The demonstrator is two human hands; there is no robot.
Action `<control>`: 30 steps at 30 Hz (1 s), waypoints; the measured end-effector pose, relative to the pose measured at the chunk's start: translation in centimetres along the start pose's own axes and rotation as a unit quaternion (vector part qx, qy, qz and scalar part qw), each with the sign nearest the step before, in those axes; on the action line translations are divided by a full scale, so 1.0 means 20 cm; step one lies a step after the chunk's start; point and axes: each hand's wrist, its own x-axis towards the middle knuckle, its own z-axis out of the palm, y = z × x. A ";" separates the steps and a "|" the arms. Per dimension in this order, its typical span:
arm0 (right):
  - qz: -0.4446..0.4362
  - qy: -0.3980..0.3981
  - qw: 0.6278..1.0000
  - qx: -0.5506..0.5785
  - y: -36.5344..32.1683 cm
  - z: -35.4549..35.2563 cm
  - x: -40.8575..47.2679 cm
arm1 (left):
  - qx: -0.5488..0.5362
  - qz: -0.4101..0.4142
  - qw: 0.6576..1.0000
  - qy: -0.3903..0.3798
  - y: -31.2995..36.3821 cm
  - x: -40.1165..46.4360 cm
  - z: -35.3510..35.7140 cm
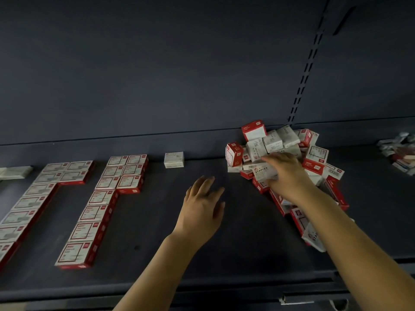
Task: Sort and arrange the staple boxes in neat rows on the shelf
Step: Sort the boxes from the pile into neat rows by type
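We look from our one head-worn wide-angle camera, close, forward and down onto the dark flat metal shelf [224,261] toward its back edge.

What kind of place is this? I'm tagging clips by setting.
Probably a shop or stockroom shelf bay: a dark metal shelf with a slotted upright in the back panel, red-and-white staple boxes in rows, and an unsorted heap of boxes.

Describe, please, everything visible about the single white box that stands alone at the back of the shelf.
The lone white box is a small cardboard-looking carton, closed, lying flat and square to the back wall. Its top carries faint print and a small red mark, too blurred to read. It rests on the dark shelf, right of the red-edged rows and left of the pile. Nothing else touches it; both hands are away.
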 end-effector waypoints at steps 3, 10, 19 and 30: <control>0.023 -0.021 0.999 -0.010 -0.02 0.00 0.02 | 0.001 0.000 1.000 0.012 -0.01 0.00 0.00; 0.017 0.034 0.999 0.021 0.00 0.04 0.01 | -0.017 -0.021 1.000 -0.002 -0.03 -0.01 0.00; -0.084 0.157 0.975 0.131 -0.08 0.03 -0.11 | -0.316 -0.146 0.937 0.010 0.10 0.02 -0.05; -0.169 0.171 0.934 0.263 -0.30 0.10 -0.22 | -0.391 -0.091 0.911 0.089 0.04 -0.05 -0.16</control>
